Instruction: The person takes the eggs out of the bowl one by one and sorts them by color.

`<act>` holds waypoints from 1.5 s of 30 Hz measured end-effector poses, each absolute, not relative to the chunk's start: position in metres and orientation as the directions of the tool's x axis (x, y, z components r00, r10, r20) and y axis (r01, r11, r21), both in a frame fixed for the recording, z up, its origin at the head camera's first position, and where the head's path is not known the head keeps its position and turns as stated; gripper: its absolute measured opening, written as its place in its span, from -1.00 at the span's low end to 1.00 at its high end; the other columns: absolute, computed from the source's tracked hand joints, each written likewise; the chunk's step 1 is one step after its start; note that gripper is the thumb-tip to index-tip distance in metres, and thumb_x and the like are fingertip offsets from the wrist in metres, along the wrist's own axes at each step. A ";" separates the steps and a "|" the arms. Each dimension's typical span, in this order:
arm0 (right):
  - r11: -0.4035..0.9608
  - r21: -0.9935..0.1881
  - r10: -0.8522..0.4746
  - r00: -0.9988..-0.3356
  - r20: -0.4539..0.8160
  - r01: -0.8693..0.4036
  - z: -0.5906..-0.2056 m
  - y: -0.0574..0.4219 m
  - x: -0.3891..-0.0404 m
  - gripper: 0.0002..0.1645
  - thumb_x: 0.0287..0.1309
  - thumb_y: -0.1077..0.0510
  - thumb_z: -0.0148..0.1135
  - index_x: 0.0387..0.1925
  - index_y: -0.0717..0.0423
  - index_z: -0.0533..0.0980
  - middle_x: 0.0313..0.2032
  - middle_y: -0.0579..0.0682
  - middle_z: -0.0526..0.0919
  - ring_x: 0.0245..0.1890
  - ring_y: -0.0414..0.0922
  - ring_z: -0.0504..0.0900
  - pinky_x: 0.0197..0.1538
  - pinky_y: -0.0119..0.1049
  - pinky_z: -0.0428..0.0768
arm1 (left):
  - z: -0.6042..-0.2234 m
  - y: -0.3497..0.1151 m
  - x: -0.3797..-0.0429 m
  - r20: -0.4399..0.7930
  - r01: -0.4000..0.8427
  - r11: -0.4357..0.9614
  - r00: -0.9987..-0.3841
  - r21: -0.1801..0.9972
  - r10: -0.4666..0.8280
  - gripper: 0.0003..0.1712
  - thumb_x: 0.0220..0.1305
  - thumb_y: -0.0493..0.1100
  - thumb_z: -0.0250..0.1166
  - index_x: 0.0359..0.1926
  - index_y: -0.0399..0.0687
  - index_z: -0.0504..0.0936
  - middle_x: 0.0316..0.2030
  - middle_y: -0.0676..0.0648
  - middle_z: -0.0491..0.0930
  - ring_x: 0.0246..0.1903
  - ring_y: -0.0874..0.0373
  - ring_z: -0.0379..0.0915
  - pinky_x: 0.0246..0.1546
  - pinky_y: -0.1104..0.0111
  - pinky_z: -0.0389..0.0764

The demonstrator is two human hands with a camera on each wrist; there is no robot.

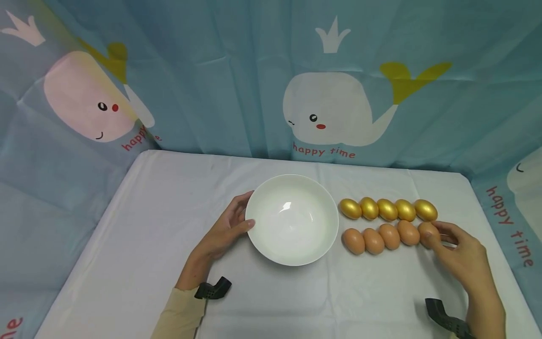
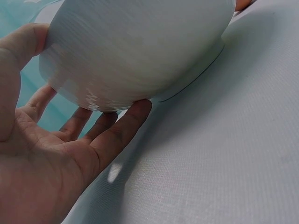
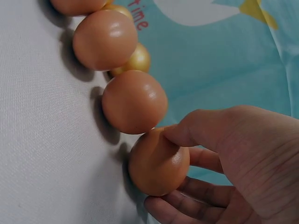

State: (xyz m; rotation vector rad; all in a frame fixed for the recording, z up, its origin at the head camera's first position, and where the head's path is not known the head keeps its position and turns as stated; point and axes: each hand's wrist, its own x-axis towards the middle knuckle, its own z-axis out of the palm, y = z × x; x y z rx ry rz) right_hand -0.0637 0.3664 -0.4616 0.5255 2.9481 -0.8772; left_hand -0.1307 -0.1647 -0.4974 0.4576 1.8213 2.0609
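Note:
A glossy white bowl (image 1: 291,247) stands on the table in the middle of the head view. My left hand (image 1: 228,228) holds its left side, thumb at the rim and fingers against the outer wall. In the left wrist view the fingertips (image 2: 140,108) touch the curved underside of the bowl. Over at the right, my right hand (image 1: 466,256) pinches the rightmost brown egg (image 1: 427,232) between thumb and fingers. That egg (image 3: 156,165) sits at the end of a row of brown eggs (image 1: 374,241). The inside of the bowl shows nothing in it.
Behind the brown eggs lies a row of several shiny gold eggs (image 1: 387,209). A white cloth (image 1: 271,306) covers the table. Blue curtains (image 1: 237,94) with whale prints hang along the back and sides.

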 end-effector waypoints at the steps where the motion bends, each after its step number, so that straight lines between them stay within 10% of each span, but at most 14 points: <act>1: 0.787 -0.526 0.310 -0.944 -0.117 0.323 -0.461 0.367 -0.064 -0.09 0.44 -0.32 0.23 0.40 0.36 0.42 0.22 0.57 0.57 0.13 0.50 0.61 -0.27 -0.15 0.67 | -0.498 -0.165 -0.131 0.010 -0.047 -0.112 -0.886 0.993 0.464 -0.12 0.47 -0.28 0.28 0.66 0.07 0.08 0.65 -0.17 0.09 0.49 0.22 0.37 0.29 0.40 0.63; 9: 0.798 -0.509 0.293 -0.945 -0.143 0.324 -0.463 0.369 -0.065 -0.07 0.47 -0.34 0.15 0.41 0.38 0.40 0.25 0.60 0.51 0.16 0.54 0.57 -0.03 0.40 0.64 | -0.499 -0.163 -0.131 0.017 -0.047 -0.124 -0.883 0.991 0.469 -0.12 0.47 -0.29 0.28 0.66 0.06 0.07 0.65 -0.18 0.09 0.48 0.22 0.39 0.28 0.38 0.64; 45: 0.832 -0.491 0.242 -0.965 -0.099 0.259 -0.466 0.363 -0.065 -0.06 0.48 -0.30 0.17 0.45 0.43 0.32 0.24 0.60 0.52 0.11 0.53 0.61 -0.13 0.25 0.73 | -0.506 -0.165 -0.134 0.030 -0.026 -0.122 -0.899 0.992 0.437 -0.22 0.54 -0.27 0.20 0.64 -0.02 0.11 0.61 -0.24 0.14 0.41 0.23 0.44 0.26 0.38 0.65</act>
